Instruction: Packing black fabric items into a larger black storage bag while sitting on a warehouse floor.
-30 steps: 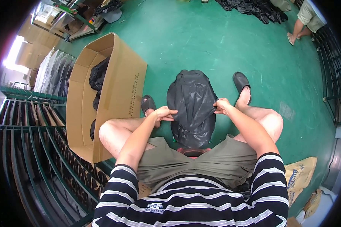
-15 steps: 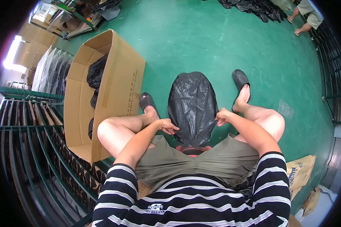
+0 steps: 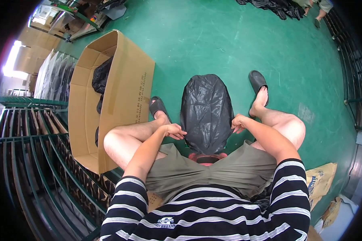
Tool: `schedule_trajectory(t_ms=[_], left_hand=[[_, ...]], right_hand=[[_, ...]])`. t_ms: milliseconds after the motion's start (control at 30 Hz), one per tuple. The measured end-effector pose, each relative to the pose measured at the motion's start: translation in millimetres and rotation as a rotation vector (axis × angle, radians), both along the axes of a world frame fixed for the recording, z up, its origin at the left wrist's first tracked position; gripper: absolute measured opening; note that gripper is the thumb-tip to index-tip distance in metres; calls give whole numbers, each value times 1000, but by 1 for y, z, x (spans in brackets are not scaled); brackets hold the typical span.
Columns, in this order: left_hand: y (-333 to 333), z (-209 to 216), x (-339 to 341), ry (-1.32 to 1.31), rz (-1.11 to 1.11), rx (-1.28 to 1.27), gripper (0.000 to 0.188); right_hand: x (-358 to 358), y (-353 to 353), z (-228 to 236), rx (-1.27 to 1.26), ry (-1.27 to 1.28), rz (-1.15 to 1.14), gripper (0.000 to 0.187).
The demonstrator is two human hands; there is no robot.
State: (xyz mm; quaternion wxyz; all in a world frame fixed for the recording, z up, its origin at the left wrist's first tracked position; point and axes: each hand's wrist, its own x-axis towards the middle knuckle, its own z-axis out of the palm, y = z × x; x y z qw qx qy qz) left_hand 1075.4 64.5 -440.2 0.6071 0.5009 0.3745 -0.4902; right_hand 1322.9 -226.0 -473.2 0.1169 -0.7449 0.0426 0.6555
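Between my legs a black plastic cover (image 3: 207, 110), oval and creased, is stretched over something whose shape I cannot make out. Its left edge is pinched by my left hand (image 3: 173, 131), fingers bent toward the plastic. My right hand (image 3: 239, 123) grips the opposite edge with thumb and fingers together. Below the cover's near end, a red and black part (image 3: 205, 158) peeks out by my shorts; most of it is hidden.
To my left stands a tall open carton (image 3: 128, 92) with black plastic bundles (image 3: 102, 76) inside. Green metal racks (image 3: 32, 144) line the left side. A torn paper sack (image 3: 319, 182) lies right. Black plastic (image 3: 277, 9) and a person's foot (image 3: 317, 22) appear at the far right.
The cover's surface is pulled smoother and flatter, with both hands still at its edges. At the far right the other person's legs have moved farther toward the picture's edge.
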Motion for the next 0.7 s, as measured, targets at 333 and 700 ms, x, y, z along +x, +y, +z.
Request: schedule_trajectory(t_ms=[333, 700], left_hand=[[-1, -18, -4, -34, -111, 93, 32], [-5, -27, -10, -62, -95, 138, 34]], right_hand=[[-5, -3, -34, -58, -12, 184, 13], [-16, 10, 3, -6, -244, 609, 10]])
